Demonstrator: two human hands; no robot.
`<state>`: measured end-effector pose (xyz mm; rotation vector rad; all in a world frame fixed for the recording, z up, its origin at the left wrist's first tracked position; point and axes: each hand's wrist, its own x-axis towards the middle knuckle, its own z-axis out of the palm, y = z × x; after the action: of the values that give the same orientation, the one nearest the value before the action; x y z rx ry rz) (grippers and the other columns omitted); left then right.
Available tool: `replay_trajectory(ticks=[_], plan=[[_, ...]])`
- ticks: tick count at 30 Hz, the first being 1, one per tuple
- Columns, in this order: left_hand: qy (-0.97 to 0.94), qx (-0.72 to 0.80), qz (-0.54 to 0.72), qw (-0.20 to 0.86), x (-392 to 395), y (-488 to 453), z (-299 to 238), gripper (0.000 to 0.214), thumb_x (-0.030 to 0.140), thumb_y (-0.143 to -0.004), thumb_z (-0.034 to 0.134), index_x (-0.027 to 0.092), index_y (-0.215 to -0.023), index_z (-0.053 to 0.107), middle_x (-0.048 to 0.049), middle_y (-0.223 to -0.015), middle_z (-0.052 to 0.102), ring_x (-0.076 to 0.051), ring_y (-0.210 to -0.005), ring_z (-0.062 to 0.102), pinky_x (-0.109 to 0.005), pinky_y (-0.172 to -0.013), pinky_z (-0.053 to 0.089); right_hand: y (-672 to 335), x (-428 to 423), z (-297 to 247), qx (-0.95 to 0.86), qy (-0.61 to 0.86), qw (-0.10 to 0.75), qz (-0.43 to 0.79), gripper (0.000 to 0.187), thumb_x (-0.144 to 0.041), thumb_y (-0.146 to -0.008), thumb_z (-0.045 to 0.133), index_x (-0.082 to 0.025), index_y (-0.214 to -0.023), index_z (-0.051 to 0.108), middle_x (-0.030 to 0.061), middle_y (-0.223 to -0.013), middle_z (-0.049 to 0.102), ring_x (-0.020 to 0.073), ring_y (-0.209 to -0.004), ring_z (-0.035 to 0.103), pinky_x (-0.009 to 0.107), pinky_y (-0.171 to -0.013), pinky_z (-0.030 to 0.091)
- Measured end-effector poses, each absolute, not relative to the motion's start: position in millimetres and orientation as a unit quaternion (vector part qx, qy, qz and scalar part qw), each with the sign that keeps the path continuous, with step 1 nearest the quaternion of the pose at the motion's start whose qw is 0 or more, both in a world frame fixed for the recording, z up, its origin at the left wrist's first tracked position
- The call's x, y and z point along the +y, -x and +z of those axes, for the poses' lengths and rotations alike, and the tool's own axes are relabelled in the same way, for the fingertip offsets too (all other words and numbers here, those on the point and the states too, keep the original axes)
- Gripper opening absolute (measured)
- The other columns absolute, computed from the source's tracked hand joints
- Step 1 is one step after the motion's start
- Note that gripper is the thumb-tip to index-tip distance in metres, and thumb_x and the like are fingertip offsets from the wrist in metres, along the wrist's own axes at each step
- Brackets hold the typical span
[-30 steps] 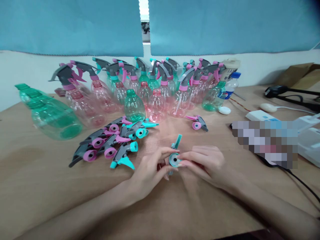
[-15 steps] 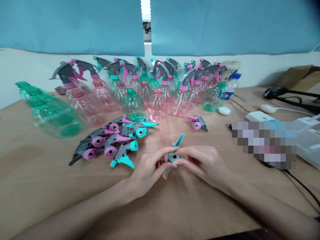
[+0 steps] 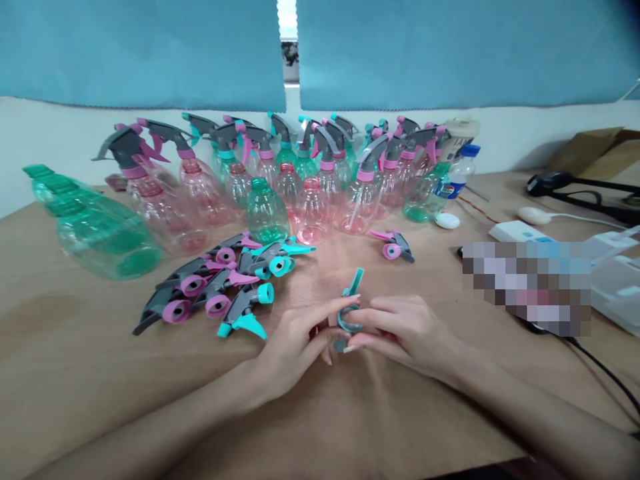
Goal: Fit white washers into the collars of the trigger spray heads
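Both hands meet low in the middle of the wooden table [image 3: 75, 373]. My left hand [image 3: 297, 340] and my right hand [image 3: 405, 330] pinch a grey and teal spray trigger head [image 3: 349, 308] between their fingertips. Its teal lever points up and away from me, and its round collar faces me. A small grey disc [image 3: 341, 345] shows just under the collar by my right fingertips. A pile of loose trigger heads [image 3: 220, 287], pink and teal, lies just left of my left hand.
Rows of pink and green spray bottles [image 3: 310, 180] stand at the back. A green bottle [image 3: 93, 227] lies on its side at the left. One pink trigger head [image 3: 395, 247] lies alone. White devices [image 3: 620, 287], a mouse [image 3: 535, 215] and cables sit at the right.
The trigger head has turned between my fingers, so its collar now opens toward me, and a small grey disc shows below it. Both hands stay in nearly the same spot.
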<state>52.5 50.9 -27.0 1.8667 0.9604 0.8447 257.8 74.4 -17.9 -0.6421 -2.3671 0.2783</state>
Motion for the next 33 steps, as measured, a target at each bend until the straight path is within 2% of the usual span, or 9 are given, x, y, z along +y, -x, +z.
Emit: replay_trajectory(ticks=[6,13,17,20,23,26,30,33], plan=[[-0.759,0.396,0.338,0.391,50.4,-52.4,-26.9,0.042,0.013,-0.091,0.047,0.024,-0.132,0.049,0.0052,-0.065,0.058,-0.008,-0.051,0.056,-0.020,-0.056,0.050,-255.0,70.7,-16.4,-0.889,0.312,0.332,0.041,0.037,-0.045,-0.095,0.044,-0.018,-0.090,0.069,-0.0005,-0.063,0.063,0.0096,-0.053,0.055,0.022,-0.052,0.036],[-0.766,0.413,0.354,0.343,48.6,-53.5,-29.0,0.038,0.018,-0.091,0.051,0.025,-0.128,0.053,0.0058,-0.061,0.056,-0.009,-0.052,0.057,-0.021,-0.056,0.048,-252.9,67.1,-18.2,-0.880,0.317,0.352,0.038,0.038,-0.045,-0.095,0.044,-0.016,-0.085,0.066,-0.0014,-0.058,0.061,0.0091,-0.050,0.053,0.021,-0.052,0.037],[-0.774,0.418,0.350,0.321,47.8,-54.1,-29.0,0.035,0.024,-0.091,0.054,0.022,-0.125,0.056,0.0042,-0.062,0.058,-0.010,-0.053,0.057,-0.020,-0.054,0.047,-254.3,65.5,-18.6,-0.878,0.308,0.363,0.051,0.033,-0.039,-0.096,0.045,-0.015,-0.087,0.066,-0.0002,-0.059,0.064,0.0092,-0.050,0.054,0.021,-0.053,0.039],[-0.774,0.420,0.356,0.313,47.5,-54.6,-29.5,0.034,0.022,-0.089,0.057,0.021,-0.123,0.058,0.0041,-0.063,0.059,-0.010,-0.052,0.057,-0.020,-0.054,0.047,-255.6,64.6,-16.1,-0.872,0.304,0.381,0.056,0.030,-0.034,-0.096,0.046,-0.015,-0.083,0.066,0.0002,-0.058,0.064,0.0087,-0.047,0.051,0.021,-0.051,0.038],[-0.768,0.419,0.366,0.318,47.1,-55.2,-29.6,0.037,0.015,-0.087,0.058,0.021,-0.124,0.057,0.0041,-0.067,0.061,-0.009,-0.052,0.056,-0.020,-0.058,0.049,-256.6,65.4,-14.1,-0.878,0.293,0.377,0.044,0.036,-0.036,-0.096,0.045,-0.017,-0.074,0.065,0.0001,-0.054,0.061,0.0097,-0.046,0.049,0.023,-0.048,0.035],[-0.761,0.418,0.371,0.330,46.8,-55.6,-28.6,0.039,0.012,-0.088,0.056,0.021,-0.126,0.055,0.0020,-0.077,0.066,-0.007,-0.052,0.056,-0.020,-0.059,0.051,-257.1,67.4,-14.4,-0.890,0.284,0.349,0.064,0.040,-0.040,-0.097,0.042,-0.017,-0.076,0.067,0.0017,-0.059,0.064,0.0109,-0.051,0.055,0.023,-0.050,0.037],[-0.763,0.415,0.369,0.330,47.3,-55.2,-28.0,0.039,0.011,-0.089,0.053,0.022,-0.126,0.054,-0.0011,-0.093,0.069,-0.006,-0.050,0.056,-0.020,-0.060,0.053,-256.9,69.0,-16.7,-0.886,0.292,0.330,0.143,0.039,-0.039,-0.098,0.040,-0.015,-0.084,0.068,0.0027,-0.065,0.067,0.0104,-0.056,0.059,0.021,-0.054,0.041],[-0.774,0.407,0.362,0.324,47.8,-54.5,-28.5,0.034,0.014,-0.090,0.051,0.022,-0.123,0.056,-0.0027,-0.101,0.069,-0.006,-0.050,0.057,-0.021,-0.060,0.053,-255.5,68.0,-18.5,-0.862,0.310,0.340,0.211,0.038,-0.040,-0.096,0.044,-0.015,-0.081,0.069,0.0008,-0.063,0.066,0.0083,-0.052,0.056,0.018,-0.053,0.041]])
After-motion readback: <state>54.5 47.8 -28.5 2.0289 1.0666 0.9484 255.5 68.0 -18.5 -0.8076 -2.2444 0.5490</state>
